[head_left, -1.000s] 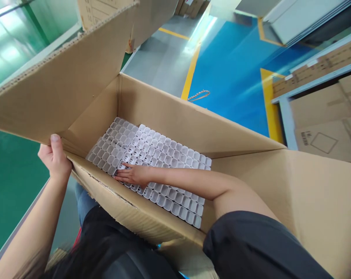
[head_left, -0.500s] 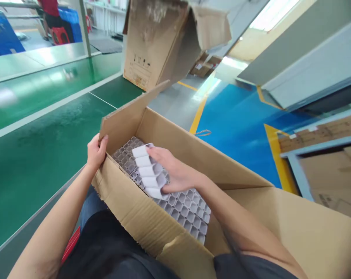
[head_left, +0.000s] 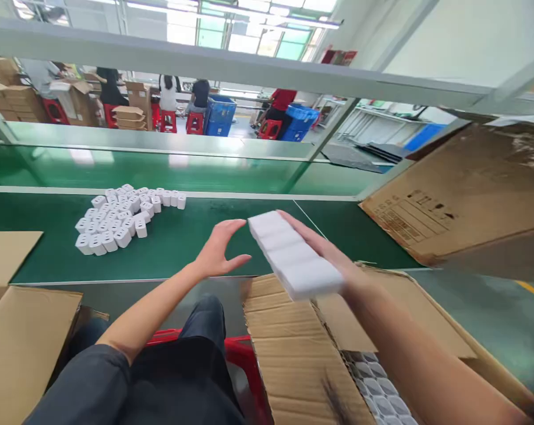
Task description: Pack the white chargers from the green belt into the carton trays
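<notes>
My right hand (head_left: 333, 260) grips a row of several white plastic shells (head_left: 293, 255), held in the air over the near edge of the green belt (head_left: 182, 236). My left hand (head_left: 218, 248) is open, fingers spread, just left of the row's far end and not touching it. Below my right arm stands an open cardboard box (head_left: 288, 342) with more white shells (head_left: 382, 395) packed inside. A heap of the same white shells (head_left: 120, 218) lies on the belt to the left.
A cardboard box (head_left: 23, 336) stands at the lower left and a big tilted carton (head_left: 461, 189) at the right. A red stool (head_left: 235, 348) is under me. Beyond the belt's frame, several people sit among blue crates (head_left: 220, 115) and cartons.
My right hand has lifted the row of shells out of the box and carried it up toward the belt. My left hand has let go of the box flap and opened beside the row.
</notes>
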